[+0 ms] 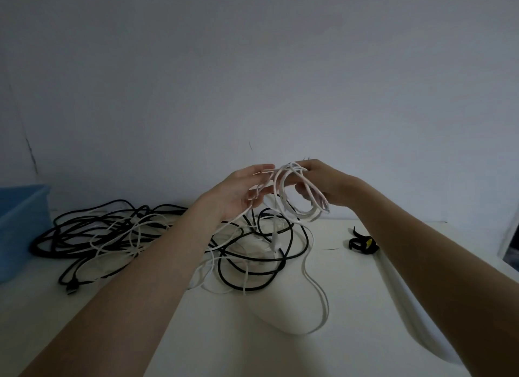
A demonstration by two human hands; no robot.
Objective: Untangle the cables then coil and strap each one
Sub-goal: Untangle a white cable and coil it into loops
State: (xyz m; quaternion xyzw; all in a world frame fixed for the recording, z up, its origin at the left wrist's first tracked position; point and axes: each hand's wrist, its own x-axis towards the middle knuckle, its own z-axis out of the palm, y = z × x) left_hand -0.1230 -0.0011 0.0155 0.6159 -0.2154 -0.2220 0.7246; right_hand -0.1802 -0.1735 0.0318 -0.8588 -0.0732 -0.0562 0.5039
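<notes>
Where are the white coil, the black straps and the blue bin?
white coil (304,211), head view, lower loops
black straps (362,243), head view, middle of bundle
blue bin (19,225), head view, side wall

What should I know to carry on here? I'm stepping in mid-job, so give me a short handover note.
Right hand grips a part-wound coil of white cable above the table. Left hand is open, fingers feeding the same cable, whose loose tail loops down onto the table.
Tangle of black and white cables lies at left, near the blue bin. Black straps lie at right.
Done: coil started. Left: finish winding, strap it, then untangle, coil and strap the rest.
</notes>
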